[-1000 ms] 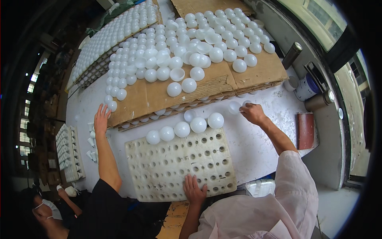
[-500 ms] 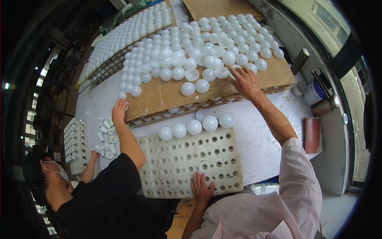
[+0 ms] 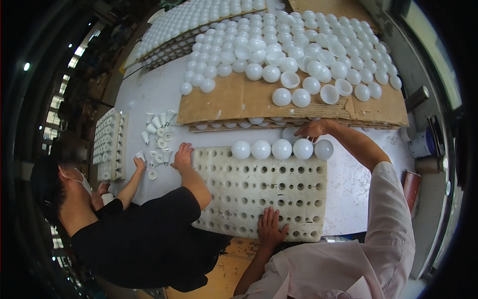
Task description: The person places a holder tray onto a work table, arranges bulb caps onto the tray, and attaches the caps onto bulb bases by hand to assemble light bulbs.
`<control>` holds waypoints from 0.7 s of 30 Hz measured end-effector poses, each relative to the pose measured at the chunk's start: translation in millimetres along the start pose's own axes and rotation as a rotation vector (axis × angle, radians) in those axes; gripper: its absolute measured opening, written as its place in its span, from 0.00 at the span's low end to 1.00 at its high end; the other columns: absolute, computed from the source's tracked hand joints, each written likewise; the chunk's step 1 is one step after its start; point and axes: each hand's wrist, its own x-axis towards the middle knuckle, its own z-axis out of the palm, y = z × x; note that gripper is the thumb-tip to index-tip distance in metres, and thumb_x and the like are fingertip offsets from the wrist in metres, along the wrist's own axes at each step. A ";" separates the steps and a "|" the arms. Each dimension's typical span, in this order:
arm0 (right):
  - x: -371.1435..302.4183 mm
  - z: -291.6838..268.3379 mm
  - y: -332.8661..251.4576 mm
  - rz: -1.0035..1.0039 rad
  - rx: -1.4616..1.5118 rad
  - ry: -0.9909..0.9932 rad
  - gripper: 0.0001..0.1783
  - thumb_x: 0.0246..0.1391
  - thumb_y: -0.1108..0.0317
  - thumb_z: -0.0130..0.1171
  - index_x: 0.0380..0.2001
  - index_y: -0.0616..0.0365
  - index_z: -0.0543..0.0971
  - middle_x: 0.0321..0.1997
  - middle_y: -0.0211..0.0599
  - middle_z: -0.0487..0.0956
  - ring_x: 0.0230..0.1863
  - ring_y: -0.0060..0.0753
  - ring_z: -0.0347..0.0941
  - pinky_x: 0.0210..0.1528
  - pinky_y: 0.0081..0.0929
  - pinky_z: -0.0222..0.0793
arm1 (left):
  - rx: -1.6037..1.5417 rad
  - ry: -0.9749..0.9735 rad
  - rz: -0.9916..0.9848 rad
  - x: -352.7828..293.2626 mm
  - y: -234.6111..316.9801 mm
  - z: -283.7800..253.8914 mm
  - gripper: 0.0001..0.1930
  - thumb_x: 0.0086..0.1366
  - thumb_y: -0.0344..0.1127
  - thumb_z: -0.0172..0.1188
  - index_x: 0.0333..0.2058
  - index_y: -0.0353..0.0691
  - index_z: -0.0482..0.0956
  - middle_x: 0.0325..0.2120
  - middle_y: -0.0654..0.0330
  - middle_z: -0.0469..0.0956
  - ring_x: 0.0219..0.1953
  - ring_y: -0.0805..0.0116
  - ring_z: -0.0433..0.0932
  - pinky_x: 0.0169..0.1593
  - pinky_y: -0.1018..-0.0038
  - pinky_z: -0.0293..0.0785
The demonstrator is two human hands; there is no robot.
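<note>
My left hand [image 3: 271, 228] lies with fingers apart on the near edge of a pale foam tray [image 3: 234, 194] covered with rows of round holes. Along the tray's far edge stands a row of several white dome-shaped bulb covers [image 3: 282, 149]. My right hand [image 3: 318, 129] is just beyond that row, its fingers bent and closed at the right side of another bulb cover [image 3: 290, 133]. The fingertips are partly hidden behind the row. Behind my right hand, many white bulb covers [image 3: 254, 72] spread over brown cardboard [image 3: 214, 107], some lying open side up.
At left, a co-worker in black holds a white cone-shaped bulb base [image 3: 141, 156]; the other hand [image 3: 183, 155] is by the tray's corner. Loose bulb bases [image 3: 162, 132] and a filled rack [image 3: 110, 144] are nearby. A metal flask [image 3: 417, 98] and dark red box [image 3: 409, 189] line the right side.
My right hand has come back from the covers on the cardboard to the row at the tray. The co-worker's hand has left the cardboard's corner. My left hand stays on the tray.
</note>
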 end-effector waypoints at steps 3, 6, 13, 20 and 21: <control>34.3 -3.9 38.0 -0.099 -0.272 0.072 0.25 0.58 0.61 0.41 0.58 0.53 0.70 0.58 0.43 0.73 0.53 0.35 0.71 0.50 0.29 0.72 | 0.028 0.027 -0.028 2.4 2.5 -0.4 0.32 0.56 0.51 0.58 0.57 0.40 0.68 0.61 0.50 0.62 0.65 0.54 0.57 0.60 0.52 0.56; 45.8 -0.4 20.6 -0.077 -0.416 0.024 0.22 0.58 0.62 0.44 0.53 0.56 0.73 0.55 0.43 0.74 0.52 0.35 0.73 0.50 0.30 0.72 | 0.002 0.021 -0.053 -2.0 -1.0 -4.0 0.32 0.57 0.51 0.57 0.57 0.40 0.68 0.61 0.50 0.62 0.65 0.55 0.57 0.61 0.54 0.56; 25.6 -24.9 110.5 -0.759 -0.870 0.207 0.10 0.56 0.67 0.51 0.35 0.61 0.78 0.38 0.37 0.80 0.40 0.33 0.76 0.42 0.32 0.72 | -0.171 0.124 -0.006 3.2 -3.2 -14.4 0.30 0.54 0.46 0.61 0.52 0.35 0.72 0.60 0.43 0.62 0.63 0.48 0.60 0.61 0.53 0.56; -62.7 5.4 119.4 -0.012 0.032 0.436 0.11 0.47 0.63 0.62 0.22 0.60 0.81 0.22 0.42 0.79 0.26 0.32 0.75 0.31 0.32 0.71 | -0.239 0.730 -0.319 86.4 -122.9 -100.9 0.16 0.56 0.23 0.57 0.45 0.32 0.75 0.55 0.42 0.70 0.56 0.49 0.71 0.56 0.64 0.67; -76.2 7.5 126.7 0.032 -0.110 0.477 0.11 0.44 0.62 0.63 0.21 0.60 0.81 0.20 0.43 0.78 0.24 0.33 0.75 0.30 0.32 0.70 | -0.286 0.784 -0.438 103.6 -160.3 -109.6 0.17 0.56 0.23 0.56 0.47 0.32 0.74 0.56 0.43 0.69 0.57 0.50 0.70 0.56 0.64 0.67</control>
